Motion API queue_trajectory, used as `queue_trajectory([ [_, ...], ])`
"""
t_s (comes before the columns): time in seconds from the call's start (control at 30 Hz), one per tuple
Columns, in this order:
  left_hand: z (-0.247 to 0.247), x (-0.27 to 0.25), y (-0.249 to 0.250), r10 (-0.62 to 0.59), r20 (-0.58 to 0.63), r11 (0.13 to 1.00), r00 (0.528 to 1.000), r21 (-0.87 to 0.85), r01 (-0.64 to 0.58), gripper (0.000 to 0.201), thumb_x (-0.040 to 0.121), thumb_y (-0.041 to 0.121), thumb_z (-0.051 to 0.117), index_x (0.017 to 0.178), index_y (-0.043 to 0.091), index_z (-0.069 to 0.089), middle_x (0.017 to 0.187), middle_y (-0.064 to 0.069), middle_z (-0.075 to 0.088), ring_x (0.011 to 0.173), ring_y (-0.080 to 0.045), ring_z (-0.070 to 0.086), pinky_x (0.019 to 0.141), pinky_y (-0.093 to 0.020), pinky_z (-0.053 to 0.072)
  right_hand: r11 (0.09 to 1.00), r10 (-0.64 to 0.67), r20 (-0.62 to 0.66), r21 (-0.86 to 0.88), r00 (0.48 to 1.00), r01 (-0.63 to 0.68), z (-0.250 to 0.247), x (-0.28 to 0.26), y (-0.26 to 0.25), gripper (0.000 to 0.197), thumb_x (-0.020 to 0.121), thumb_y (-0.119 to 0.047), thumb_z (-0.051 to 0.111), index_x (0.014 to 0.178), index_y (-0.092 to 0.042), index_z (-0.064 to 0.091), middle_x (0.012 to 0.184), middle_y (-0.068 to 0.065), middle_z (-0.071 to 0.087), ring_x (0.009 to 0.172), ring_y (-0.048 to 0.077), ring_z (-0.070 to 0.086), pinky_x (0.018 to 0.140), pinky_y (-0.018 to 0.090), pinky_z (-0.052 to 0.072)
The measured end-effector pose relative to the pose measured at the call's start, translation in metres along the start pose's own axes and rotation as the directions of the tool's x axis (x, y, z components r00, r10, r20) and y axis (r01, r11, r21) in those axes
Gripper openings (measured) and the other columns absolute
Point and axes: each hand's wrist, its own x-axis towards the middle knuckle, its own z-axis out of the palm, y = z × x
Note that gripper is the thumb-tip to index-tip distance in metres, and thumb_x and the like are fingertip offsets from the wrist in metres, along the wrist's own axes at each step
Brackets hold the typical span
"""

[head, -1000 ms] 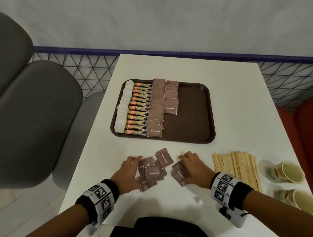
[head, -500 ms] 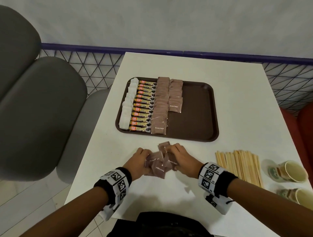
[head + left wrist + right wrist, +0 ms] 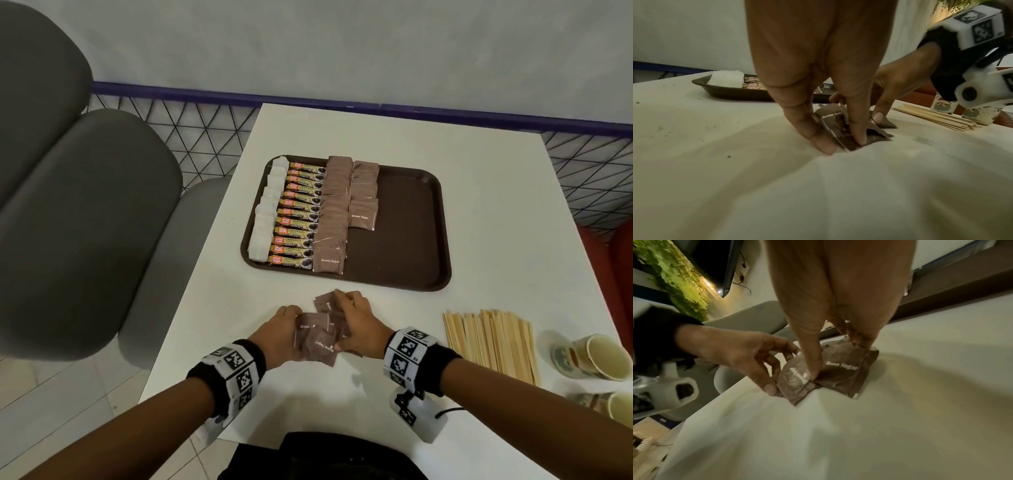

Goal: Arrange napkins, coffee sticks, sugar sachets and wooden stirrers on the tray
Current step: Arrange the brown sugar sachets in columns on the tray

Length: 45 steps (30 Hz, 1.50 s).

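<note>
both hands point(image 3: 284, 334) point(image 3: 359, 322) pinching loose sugar sachets point(image 3: 320, 337) lower middle of frame, just below tray point(image 3: 411, 274) | risk: messy overlapping pile, a few could slide out when lifted

Paper cups point(image 3: 596, 356), grey chair point(image 3: 85, 222)

one tray point(image 3: 407, 219), two paper cups point(image 3: 597, 356), two hands point(image 3: 359, 325)

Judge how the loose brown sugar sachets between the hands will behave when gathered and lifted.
The loose sugar sachets look thin, creased and pliable, so they will probably bend rather than stay flat. They overlap at angles under both hands' fingers, so a lifted bunch may fan or slip apart. Being flat, they should not roll.
</note>
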Motion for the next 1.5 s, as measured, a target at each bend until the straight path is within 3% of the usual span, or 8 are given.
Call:
queue_trajectory([
  [0.2,0.0,0.01,0.001,-0.001,-0.075,1.0,0.997,-0.017,0.0,0.05,0.072,0.022,0.078,0.109,0.01,0.047,0.093,0.002,0.05,0.084,-0.013,0.047,0.056,-0.012,0.032,1.0,0.0,0.01,-0.001,1.0,0.0,0.006,0.007,-0.01,0.082,0.067,-0.019,0.076,0.135,-0.019,0.03,0.125,0.01,0.033,0.119,0.025,0.03,0.097,0.027,0.032],
  [0.5,0.0,0.015,0.006,-0.011,-0.124,0.995,0.992,-0.104,-0.001,0.049,0.072,0.019,0.078,0.099,0.018,0.037,0.08,0.006,0.049,0.079,-0.016,0.052,0.056,-0.013,0.034,0.991,0.063,-0.026,-0.121,0.998,-0.066,0.013,0.015,-0.022,0.084,0.058,-0.026,0.083,0.125,-0.011,0.034,0.125,0.008,0.032,0.117,0.025,0.035,0.097,0.037,0.041],
  [0.7,-0.004,0.014,0.007,-0.005,-0.059,0.978,0.998,-0.211,-0.008,0.057,0.071,0.008,0.078,0.116,0.01,0.043,0.076,0.008,0.05,0.072,-0.011,0.053,0.065,-0.015,0.042,0.979,0.107,-0.042,-0.172,0.993,-0.113,0.011,0.023,-0.028,0.086,0.06,-0.028,0.084,0.127,-0.009,0.035,0.128,0.011,0.036,0.12,0.027,0.035,0.097,0.036,0.039],
  [0.87,-0.015,0.007,-0.001,0.023,-0.018,0.945,1.0,-0.326,-0.028,0.053,0.081,-0.002,0.062,0.128,0.011,0.042,0.082,0.006,0.057,0.074,-0.009,0.059,0.068,-0.007,0.045,0.953,0.096,-0.041,-0.285,0.995,-0.103,0.011,0.021,-0.03,0.073,0.067,-0.03,0.078,0.124,-0.009,0.037,0.128,0.011,0.033,0.118,0.028,0.032,0.093,0.037,0.037],
  [1.1,-0.023,0.005,-0.007,-0.01,-0.022,0.892,1.0,-0.451,-0.001,0.044,0.089,0.009,0.057,0.131,0.016,0.047,0.099,0.001,0.065,0.096,-0.023,0.063,0.092,-0.033,0.051,0.992,0.048,0.036,-0.117,0.998,-0.044,0.011,0.021,-0.028,0.069,0.069,-0.019,0.077,0.124,-0.01,0.036,0.124,0.012,0.04,0.112,0.029,0.046,0.093,0.038,0.044],
  [1.27,-0.026,0.007,-0.001,-0.051,-0.159,0.873,0.986,-0.487,-0.034,0.035,0.097,0.021,0.047,0.132,0.014,0.048,0.12,-0.003,0.056,0.1,-0.019,0.058,0.076,-0.014,0.049,0.954,-0.02,0.041,-0.299,0.999,0.031,0.006,0.021,-0.023,0.053,0.081,-0.028,0.066,0.125,-0.009,0.045,0.127,0.012,0.039,0.118,0.03,0.034,0.098,0.039,0.036],
  [1.4,-0.028,0.008,-0.001,-0.05,-0.183,0.874,0.982,-0.484,-0.046,0.037,0.099,0.027,0.042,0.133,0.015,0.048,0.125,-0.001,0.053,0.103,-0.013,0.056,0.07,-0.01,0.047,0.995,-0.015,0.017,-0.097,1.0,0.017,-0.006,0.02,-0.015,0.041,0.08,-0.023,0.068,0.114,-0.006,0.052,0.117,0.014,0.059,0.108,0.029,0.055,0.089,0.031,0.042],
  [1.5,-0.028,0.009,0.003,-0.064,-0.193,0.843,0.979,-0.535,-0.051,0.038,0.099,0.032,0.038,0.133,0.017,0.047,0.126,-0.004,0.055,0.106,-0.015,0.056,0.074,-0.013,0.048,0.954,0.05,-0.033,0.298,0.998,-0.038,-0.024,0.024,-0.009,0.041,0.075,-0.017,0.074,0.11,-0.008,0.056,0.109,0.008,0.064,0.106,0.024,0.06,0.094,0.034,0.047],
])
